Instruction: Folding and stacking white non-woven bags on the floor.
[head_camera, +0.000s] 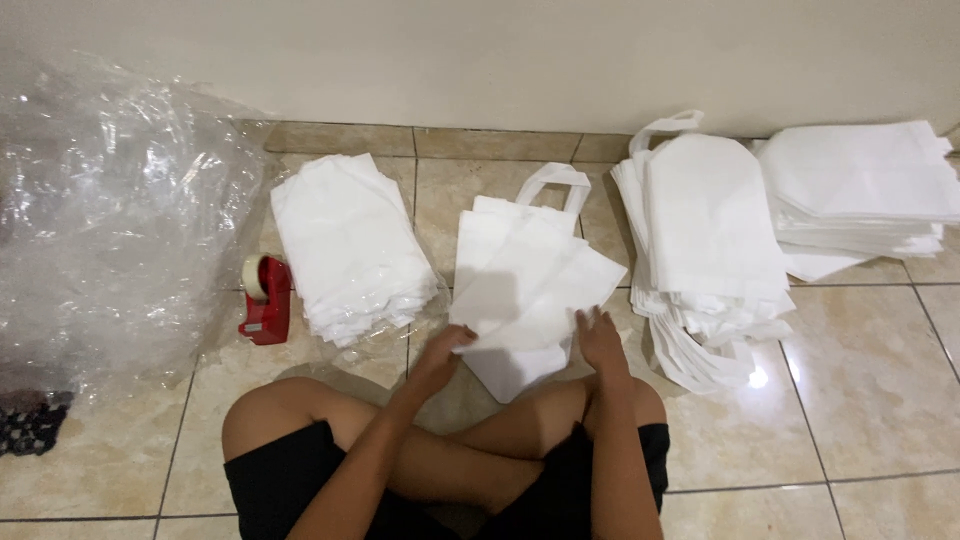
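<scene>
Item 1: white fabric bag (530, 290), non-woven, loop handle at the far end, lying on the floor tile (860, 400) straight in front of my crossed legs, partly folded with its flaps skewed.

Item 2: left hand (443, 352). Fingers curl around the near left edge of the bag, pinching the cloth lightly.

Item 3: right hand (598, 338). Fingers spread nearly flat, pressing on the bag's near right corner; it grips nothing.

Item 4: stack of folded bags (350, 245), left of the work, on clear plastic.

Item 5: taller pile of bags with handles (705, 240), right of the work; a further flat stack (865, 190) beyond it against the wall.

Item 6: red tape dispenser (267, 300), just beside the left stack.

Item 7: crumpled clear plastic wrap (110, 220), far left.

Handling note, my judgement: I square the skewed flaps before creasing, keep the right palm flat as the anchor, and draw the left edge over with even tension so the corners meet. The fabric looks light and springy, so I press each crease firmly along its length.
</scene>
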